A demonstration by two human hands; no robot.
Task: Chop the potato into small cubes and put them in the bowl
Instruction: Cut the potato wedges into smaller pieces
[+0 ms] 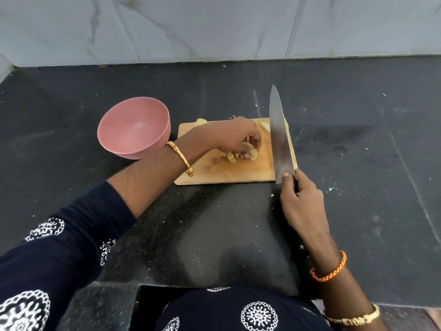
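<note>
Pale yellow cut potato pieces (241,154), peeled and irregular, lie in a loose heap near the middle of the rectangular light wooden chopping board (238,172) on the black speckled stone counter (214,235). One further pale wedge (265,126) sits at the board's far edge, just beside the blade; another scrap (201,120) shows at the far left corner.

Handling, by judgement: pieces light, firm, probably wet and slippery on the cut faces; they will scatter if nudged. Best gathered from above with curled fingers, or scooped several at a time.

Left hand (235,137): reaches over the board, fingers curled down round some of the heap, thumb tip against a piece. Gold bangle at the wrist.

Right hand (301,199): closed round the dark handle of a large steel chef's knife (280,137), forefinger tip on the blade's heel. Blade points away, its flat side showing, along the board's right edge. Whether the edge touches the wood cannot be told.

Round matte pink bowl (133,127): upright, left of the board and near it, no potato inside.
</note>
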